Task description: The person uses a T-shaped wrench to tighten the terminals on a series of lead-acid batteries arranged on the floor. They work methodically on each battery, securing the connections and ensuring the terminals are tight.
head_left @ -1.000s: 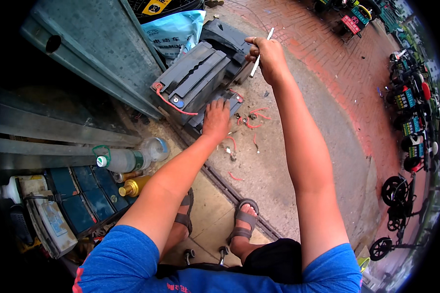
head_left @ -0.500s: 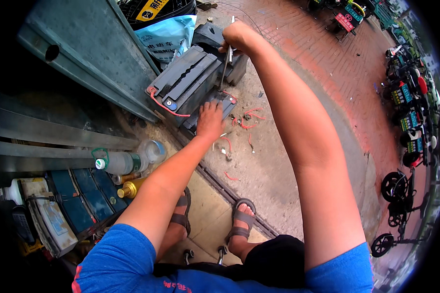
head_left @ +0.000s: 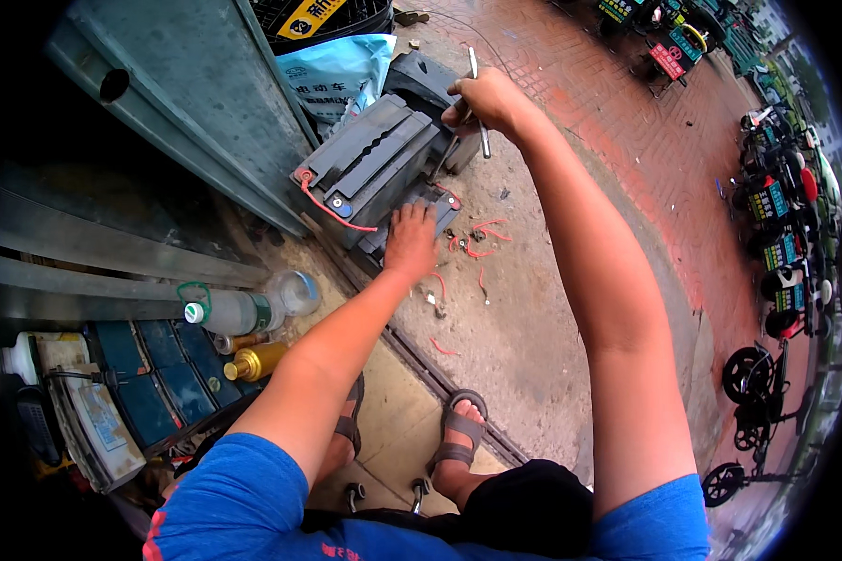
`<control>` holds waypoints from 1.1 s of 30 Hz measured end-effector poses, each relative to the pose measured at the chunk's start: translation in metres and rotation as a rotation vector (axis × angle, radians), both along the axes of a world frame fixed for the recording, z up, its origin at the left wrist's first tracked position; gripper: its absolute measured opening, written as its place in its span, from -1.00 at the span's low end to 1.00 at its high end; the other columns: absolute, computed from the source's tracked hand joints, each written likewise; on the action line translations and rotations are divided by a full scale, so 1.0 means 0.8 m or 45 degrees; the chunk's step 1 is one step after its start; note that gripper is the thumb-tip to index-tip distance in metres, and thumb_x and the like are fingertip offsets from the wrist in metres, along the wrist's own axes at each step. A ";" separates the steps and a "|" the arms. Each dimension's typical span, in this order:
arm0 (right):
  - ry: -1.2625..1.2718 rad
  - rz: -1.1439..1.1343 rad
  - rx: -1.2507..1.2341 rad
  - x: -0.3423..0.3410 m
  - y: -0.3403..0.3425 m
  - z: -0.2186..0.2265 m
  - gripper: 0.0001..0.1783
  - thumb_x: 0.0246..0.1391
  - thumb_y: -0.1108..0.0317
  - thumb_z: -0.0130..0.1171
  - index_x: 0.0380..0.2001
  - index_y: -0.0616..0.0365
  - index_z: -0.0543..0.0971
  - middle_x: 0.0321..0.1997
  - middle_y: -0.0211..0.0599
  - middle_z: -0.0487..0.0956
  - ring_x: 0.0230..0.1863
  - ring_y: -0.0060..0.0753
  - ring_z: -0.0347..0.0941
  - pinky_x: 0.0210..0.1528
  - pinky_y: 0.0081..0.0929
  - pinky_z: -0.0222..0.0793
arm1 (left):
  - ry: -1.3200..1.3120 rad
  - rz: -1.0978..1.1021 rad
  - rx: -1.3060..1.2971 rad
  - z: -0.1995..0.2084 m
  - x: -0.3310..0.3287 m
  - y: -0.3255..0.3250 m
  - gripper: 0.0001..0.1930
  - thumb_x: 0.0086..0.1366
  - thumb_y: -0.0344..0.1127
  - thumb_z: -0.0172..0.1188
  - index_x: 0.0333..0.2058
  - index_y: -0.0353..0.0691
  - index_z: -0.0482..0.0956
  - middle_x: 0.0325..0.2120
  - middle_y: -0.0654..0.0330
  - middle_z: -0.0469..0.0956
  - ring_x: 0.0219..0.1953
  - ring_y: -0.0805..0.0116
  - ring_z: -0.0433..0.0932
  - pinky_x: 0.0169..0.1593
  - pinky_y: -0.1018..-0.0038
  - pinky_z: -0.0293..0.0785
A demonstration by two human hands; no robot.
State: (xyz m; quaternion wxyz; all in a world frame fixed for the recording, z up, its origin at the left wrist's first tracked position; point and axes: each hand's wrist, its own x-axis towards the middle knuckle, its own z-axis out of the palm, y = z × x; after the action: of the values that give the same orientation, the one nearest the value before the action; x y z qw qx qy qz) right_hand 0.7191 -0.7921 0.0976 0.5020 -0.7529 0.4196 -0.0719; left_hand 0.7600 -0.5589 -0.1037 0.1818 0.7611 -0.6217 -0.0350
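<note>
My left hand (head_left: 410, 241) lies flat, fingers stretched, on a low grey battery (head_left: 447, 216). Beside it, a larger grey battery (head_left: 370, 150) has a red lead (head_left: 332, 210) running from one terminal. Above the low battery and to its right, my right hand (head_left: 486, 99) is closed round a slim silver metal rod tool (head_left: 473, 64). The rod sticks out on both sides of the fist; part of it is hidden by the fingers. Short red wire scraps (head_left: 482, 249) are scattered on the concrete next to the low battery.
A light-blue plastic bag (head_left: 341, 75) and grey metal panel (head_left: 173, 93) stand behind the batteries. At left are a clear bottle (head_left: 229, 312), a gold bottle (head_left: 255, 362) and several dark-blue batteries (head_left: 168, 374). A floor track (head_left: 416, 355) crosses near my sandals. Scooters (head_left: 772, 178) line the right.
My right hand has lifted slightly up and right with the rod tool, whose thin lower shaft no longer reaches the low battery. My left hand stays on the battery.
</note>
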 end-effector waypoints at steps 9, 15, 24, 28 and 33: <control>-0.452 -0.293 0.114 -0.078 0.085 -0.003 -0.64 0.40 0.28 -0.01 -0.18 0.42 0.60 -0.44 -0.11 0.68 -0.44 -0.36 0.65 -0.33 -0.36 0.60 | 0.078 -0.016 0.030 0.011 -0.003 0.000 -0.32 0.07 -0.27 0.41 0.19 -0.31 0.45 0.22 -0.06 0.41 0.25 -0.05 0.34 0.33 0.07 0.26; -0.731 -0.338 -0.061 -0.146 0.174 0.084 -0.57 0.48 0.18 -0.02 -0.02 0.46 0.52 -0.45 -0.12 0.67 -0.25 -0.30 0.70 -0.13 -0.37 0.66 | -0.033 -0.081 -0.022 0.025 -0.001 0.038 -0.36 0.10 -0.25 0.40 0.17 -0.30 0.49 0.22 -0.03 0.44 0.24 -0.03 0.38 0.31 0.08 0.30; -0.987 -0.107 0.086 -0.132 0.264 0.215 -0.53 0.50 0.14 -0.03 0.07 0.44 0.47 -0.40 -0.10 0.68 -0.08 -0.18 0.72 -0.02 -0.34 0.64 | 0.044 -0.187 -0.575 0.248 0.069 0.123 -0.61 0.10 -0.27 0.43 -0.11 -0.23 0.55 -0.06 0.02 0.54 0.10 0.00 0.47 0.16 0.14 0.39; -0.909 -0.008 0.148 -0.080 0.286 0.216 -0.54 0.50 0.12 -0.04 0.06 0.42 0.45 -0.41 -0.08 0.68 -0.06 -0.09 0.71 -0.02 -0.28 0.68 | 0.308 0.547 -0.650 0.206 0.138 0.103 -0.16 0.04 -0.13 0.53 0.22 -0.40 0.35 0.14 -0.12 0.46 0.26 -0.11 0.38 0.35 0.16 0.30; -0.900 0.025 0.153 -0.040 0.292 0.189 -0.53 0.51 0.15 -0.06 0.07 0.45 0.45 -0.40 -0.07 0.68 -0.07 -0.08 0.71 -0.02 -0.29 0.69 | 0.824 0.473 -0.445 0.159 0.167 0.097 -0.01 0.08 -0.01 0.51 0.35 -0.45 0.24 0.25 -0.21 0.39 0.29 -0.11 0.40 0.36 0.18 0.33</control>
State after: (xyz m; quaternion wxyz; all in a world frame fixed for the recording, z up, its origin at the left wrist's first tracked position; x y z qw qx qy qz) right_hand 0.6873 -0.5587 0.2485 0.6601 -0.6546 0.2161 -0.2983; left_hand 0.8936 -0.4812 0.0232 0.4975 0.7678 -0.3812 -0.1330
